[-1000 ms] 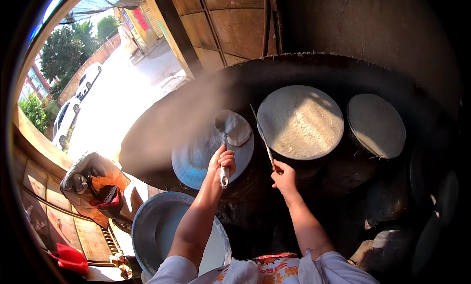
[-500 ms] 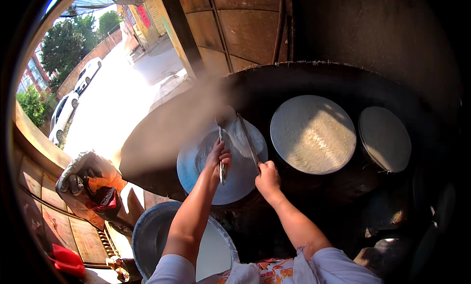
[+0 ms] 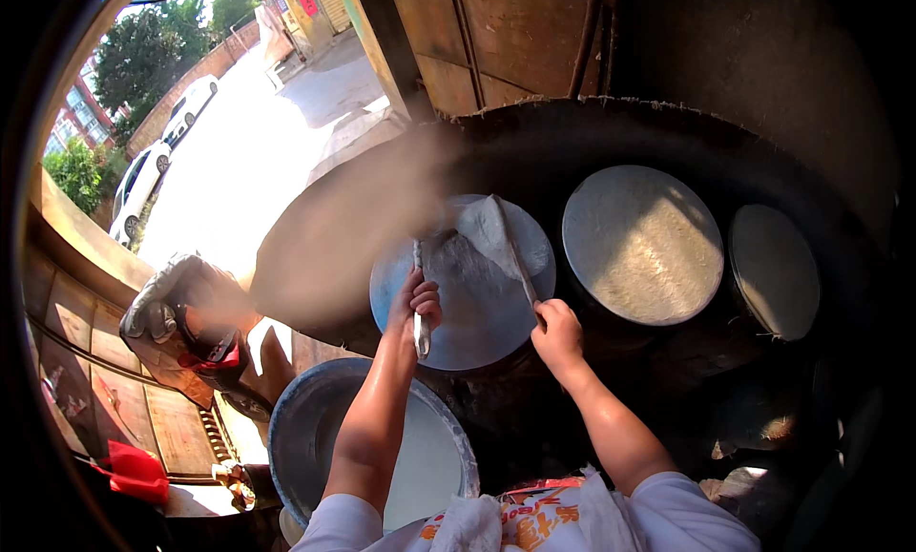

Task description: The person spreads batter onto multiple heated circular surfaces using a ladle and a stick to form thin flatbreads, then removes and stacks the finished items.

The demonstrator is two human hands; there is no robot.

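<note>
The view contains one left hand point(image 3: 426, 302), one right hand point(image 3: 557, 333), one ladle point(image 3: 422, 338), one flat stick point(image 3: 521, 272), three round griddles point(image 3: 477, 334), one large basin point(image 3: 310, 437) and two white cars point(image 3: 141, 187).

Two white cars point(image 3: 141, 189) are standing outside along reddish brick wall point(image 3: 155, 125), leafy dark-green trees point(image 3: 143, 61) rising beyond. Grey glove-shaped item point(image 3: 156, 315) is lying at left. Crumpled bright-red sheet point(image 3: 138, 472), material unclear, is resting at lower left. Rust-brown panelled wall point(image 3: 530, 32) is standing at back.
</note>
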